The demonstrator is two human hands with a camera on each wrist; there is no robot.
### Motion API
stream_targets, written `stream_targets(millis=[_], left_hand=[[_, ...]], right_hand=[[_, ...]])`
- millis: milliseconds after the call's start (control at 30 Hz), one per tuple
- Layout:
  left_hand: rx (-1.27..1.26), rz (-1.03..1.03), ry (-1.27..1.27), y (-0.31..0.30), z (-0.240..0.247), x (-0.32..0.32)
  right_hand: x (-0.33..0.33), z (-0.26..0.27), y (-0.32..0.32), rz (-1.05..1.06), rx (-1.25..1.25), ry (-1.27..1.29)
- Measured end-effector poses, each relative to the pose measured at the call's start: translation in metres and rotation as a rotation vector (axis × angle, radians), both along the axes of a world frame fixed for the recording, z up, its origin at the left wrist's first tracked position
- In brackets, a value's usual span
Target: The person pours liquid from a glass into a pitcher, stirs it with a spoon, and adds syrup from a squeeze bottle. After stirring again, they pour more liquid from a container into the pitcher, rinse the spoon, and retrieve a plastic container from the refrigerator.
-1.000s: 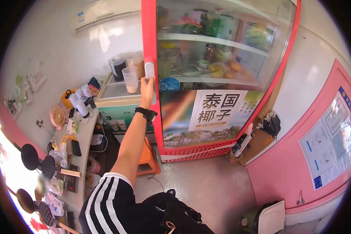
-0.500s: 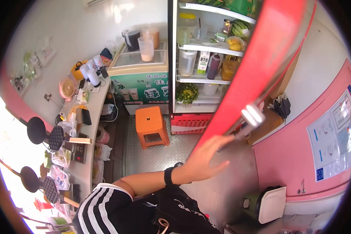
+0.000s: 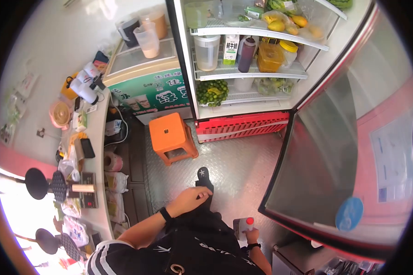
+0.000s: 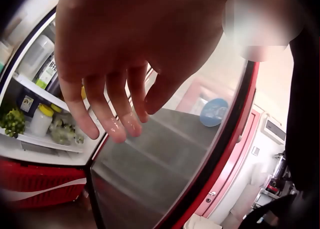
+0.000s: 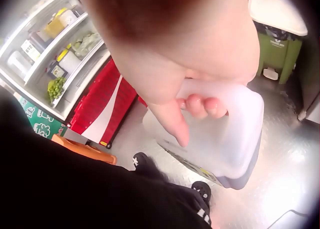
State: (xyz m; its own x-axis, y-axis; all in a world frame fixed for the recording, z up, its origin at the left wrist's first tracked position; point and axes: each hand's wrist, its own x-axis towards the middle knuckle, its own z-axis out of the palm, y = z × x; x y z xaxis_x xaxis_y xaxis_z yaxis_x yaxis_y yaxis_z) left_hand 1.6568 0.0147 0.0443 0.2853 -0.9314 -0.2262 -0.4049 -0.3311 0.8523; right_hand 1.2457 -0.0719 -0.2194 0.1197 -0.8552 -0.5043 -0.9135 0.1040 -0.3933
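Observation:
In the head view my left hand (image 3: 188,200) hangs in front of my body with nothing in it. Its fingers (image 4: 117,131) droop loosely in the left wrist view. My right hand (image 3: 251,236) grips a whitish plastic jug (image 5: 240,134) by its moulded handle, low at my right side. A red cap (image 3: 249,221) tops the jug. Before me stands a fridge with its glass door (image 3: 316,151) swung wide to the right. Its shelves (image 3: 257,75) hold a milk carton (image 3: 231,49), a bottle of dark liquid (image 3: 247,54), a lidless-looking clear tub (image 3: 206,52), fruit and green limes (image 3: 212,93).
An orange stool (image 3: 170,135) stands left of the fridge's red base (image 3: 243,128). Beyond it, a chest freezer (image 3: 147,91) carries jugs. A counter (image 3: 96,146) with waffle irons (image 3: 57,185) runs along the left. A green bin (image 5: 277,51) stands at the right.
The fridge door has swung from closed to wide open. My left hand has let go of its handle and dropped towards my body. My right hand has come into view with the jug.

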Motion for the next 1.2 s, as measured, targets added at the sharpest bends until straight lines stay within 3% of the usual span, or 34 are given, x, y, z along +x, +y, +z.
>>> stream_targets(millis=[67,133,200,333,400,467,567,633,800,933,1000,1033,1167,1200], left_hand=[[0.008,-0.001,0.087,-0.011,-0.040,0.022],[0.082,0.020,0.148,-0.030,-0.063,0.049],[0.110,0.046,0.228,-0.055,-0.094,0.074],[0.141,0.061,0.403,-0.118,-0.161,0.122],[0.060,0.042,0.415,-0.160,-0.193,0.144],[-0.015,0.009,0.419,-0.202,-0.204,0.168],[-0.089,0.129,0.558,-0.273,-0.208,0.206],[-0.086,0.266,0.483,-0.315,-0.220,0.229],[-0.145,0.379,0.279,-0.389,-0.246,0.279],[-0.226,0.160,0.165,-0.430,-0.249,0.294],[-0.268,0.199,0.166,-0.446,-0.245,0.293],[-0.220,0.223,0.097,-0.454,-0.242,0.295],[-0.052,0.255,-0.100,-0.477,-0.244,0.309],[0.004,0.249,-0.200,-0.483,-0.243,0.312]], right_hand=[[0.047,0.026,-0.040,-0.028,0.054,0.064],[0.090,0.036,-0.076,-0.223,0.116,-0.087],[0.143,0.052,-0.117,-0.278,0.128,-0.078],[0.239,0.049,-0.193,-0.319,0.027,-0.330],[0.305,0.090,-0.230,-0.338,0.022,-0.528],[0.355,0.092,-0.266,-0.352,-0.012,-0.738],[0.437,0.105,-0.315,-0.315,-0.079,-0.840],[0.486,0.108,-0.349,-0.227,-0.127,-0.816],[0.563,0.080,-0.425,-0.054,-0.186,-0.745],[0.600,0.062,-0.458,0.028,-0.224,-0.725],[0.614,0.062,-0.473,0.220,-0.350,-0.696],[0.621,0.059,-0.483,0.406,-0.498,-0.487],[0.649,0.041,-0.511,0.477,-0.443,-0.626],[0.657,0.039,-0.520,0.591,-0.657,-0.753]])
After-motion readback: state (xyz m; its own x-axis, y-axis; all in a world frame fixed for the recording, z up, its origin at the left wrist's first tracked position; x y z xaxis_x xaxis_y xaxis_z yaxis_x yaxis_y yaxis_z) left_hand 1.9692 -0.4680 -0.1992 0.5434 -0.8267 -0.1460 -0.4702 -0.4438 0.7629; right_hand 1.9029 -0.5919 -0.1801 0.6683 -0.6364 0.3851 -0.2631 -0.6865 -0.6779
